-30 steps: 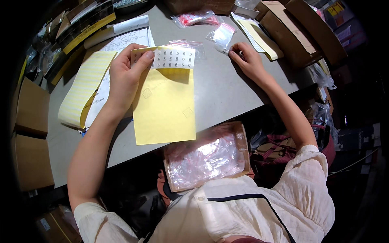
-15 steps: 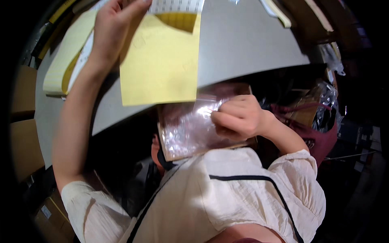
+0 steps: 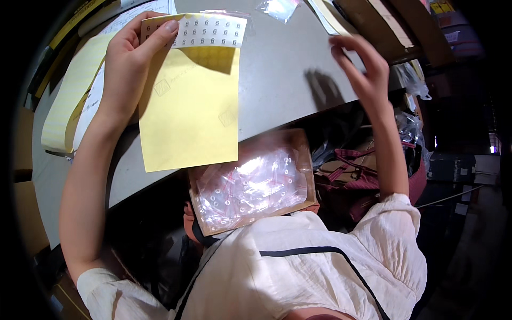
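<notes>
Left hand [image 3: 128,64] raised at the far left, forearm running up from the near left edge, thumb and fingers pinched on the top corner of a yellow sheet [image 3: 189,114]. Sheet hanging flat over the grey table [image 3: 282,74], its lower edge reaching past the near table edge; strip of small white stickers [image 3: 205,31] across its far end. Right hand [image 3: 360,66] lifted at the far right, fingers spread and slightly curled, holding nothing, hovering above the table's right end with its shadow just left of it. Hands well apart.

Below the sheet, on the lap, an open cardboard box [image 3: 304,160] filled with clear small bags [image 3: 250,184], its far corner just under the sheet's near edge. Yellow roll of paper [image 3: 64,106] lying left of the left wrist. Another clear bag [image 3: 277,8] at the far table edge, between the hands. Brown cardboard boxes [image 3: 384,26] crowding the far right, just beyond the right fingers. Dark red bag [image 3: 362,176] under the right forearm.

Bare table surface between the sheet and the right hand.
</notes>
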Tool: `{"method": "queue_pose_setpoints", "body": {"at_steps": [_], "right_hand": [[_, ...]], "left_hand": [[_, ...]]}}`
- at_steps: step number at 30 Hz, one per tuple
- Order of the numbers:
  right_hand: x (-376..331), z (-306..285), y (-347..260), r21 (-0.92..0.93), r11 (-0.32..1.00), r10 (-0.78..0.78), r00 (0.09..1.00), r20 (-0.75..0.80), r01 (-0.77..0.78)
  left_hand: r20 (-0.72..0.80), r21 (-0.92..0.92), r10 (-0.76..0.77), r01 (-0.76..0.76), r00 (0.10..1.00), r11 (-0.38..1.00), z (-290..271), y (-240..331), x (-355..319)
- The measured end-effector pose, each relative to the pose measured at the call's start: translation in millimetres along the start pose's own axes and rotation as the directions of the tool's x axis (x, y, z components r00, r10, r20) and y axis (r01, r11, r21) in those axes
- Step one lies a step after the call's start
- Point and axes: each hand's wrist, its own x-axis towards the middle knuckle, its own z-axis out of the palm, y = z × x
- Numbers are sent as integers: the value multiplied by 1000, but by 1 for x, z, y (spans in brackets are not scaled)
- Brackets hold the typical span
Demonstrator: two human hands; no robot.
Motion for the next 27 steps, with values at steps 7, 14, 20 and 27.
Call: {"method": "queue_pose_setpoints", "body": {"at_steps": [7,14,20,27], "right_hand": [[29,26,174,-810,492,-62,941,333,319],[62,-14,210,-880,472,-78,997,13,48],[66,-13,208,-832,555,-2,1000,-13,-10],[46,15,203,-749,663,226,959,174,-20]], "left_hand": [[13,-89,44,-42,999,995,7,-8,1],[-7,-3,15,-15,1000,1000,7,-5,-7],[12,57,13,-14,1000,998,10,-7,-7],[-1,119,63,-62,998,991,10,-10,-7]]}}
